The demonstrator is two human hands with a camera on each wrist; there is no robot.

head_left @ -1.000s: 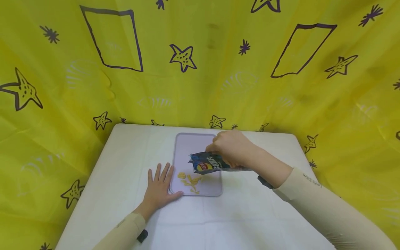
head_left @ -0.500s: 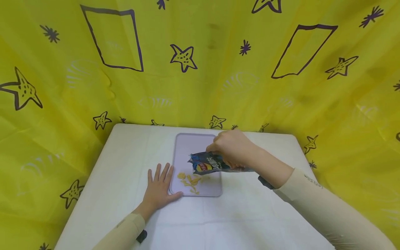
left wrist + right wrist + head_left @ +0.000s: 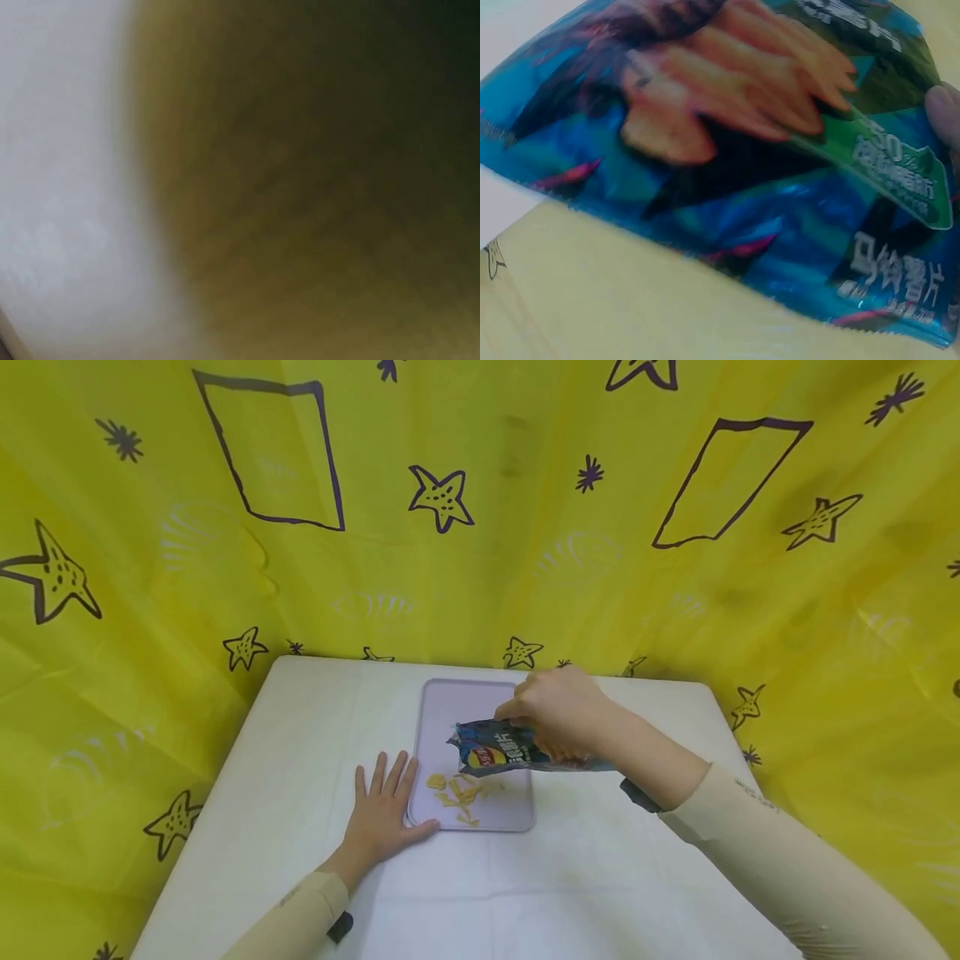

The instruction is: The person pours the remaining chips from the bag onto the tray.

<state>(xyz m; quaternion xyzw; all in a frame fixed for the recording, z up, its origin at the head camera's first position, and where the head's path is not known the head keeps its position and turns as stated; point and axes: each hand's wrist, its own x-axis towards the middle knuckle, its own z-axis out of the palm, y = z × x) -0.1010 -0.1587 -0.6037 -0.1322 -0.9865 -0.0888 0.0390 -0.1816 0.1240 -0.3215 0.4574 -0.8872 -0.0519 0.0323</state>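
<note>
My right hand point(image 3: 558, 706) grips a dark blue bag of potato chips point(image 3: 487, 747), held tilted on its side above the tray, its torn end toward the left. In the right wrist view the chip bag point(image 3: 727, 150) fills most of the picture, with a fingertip point(image 3: 943, 112) at its right edge. Several yellow potato chips point(image 3: 461, 793) lie on the near half of the pale purple tray point(image 3: 450, 702). My left hand point(image 3: 382, 810) lies flat with fingers spread at the tray's left edge, thumb over the near corner. The left wrist view is dark and blurred by skin close up.
The tray lies on a white-covered table point(image 3: 322, 710) with rounded far corners. Behind the table and at both sides hangs a yellow curtain point(image 3: 480, 577) printed with starfish and shapes. Pale sleeves point(image 3: 795, 860) cover both forearms.
My right hand and the chip bag have shifted very slightly up, the bag's torn end a little further left. The left hand, the tray and the chips look unchanged.
</note>
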